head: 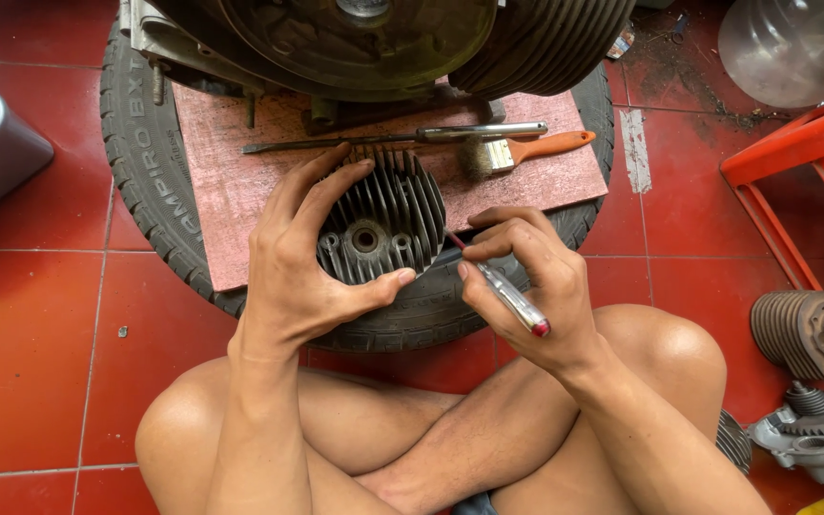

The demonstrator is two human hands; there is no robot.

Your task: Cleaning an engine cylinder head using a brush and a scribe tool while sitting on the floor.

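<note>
A seated person steadies a finned cylinder head (381, 227) on a tyre (145, 181) while working at it with a small screwdriver (507, 298).

The left hand (298, 262) clasps the head from its nine o'clock side, fingers over the top fins and thumb under, tilting its face upward; the right hand (526, 286) pinches the clear-handled screwdriver pen-fashion, tip at the head's three o'clock edge; a pink board (231, 162) over the tyre serves as bench; at twelve o'clock lie a long screwdriver (393, 139) and an orange-handled brush (522, 151), within reach.
</note>
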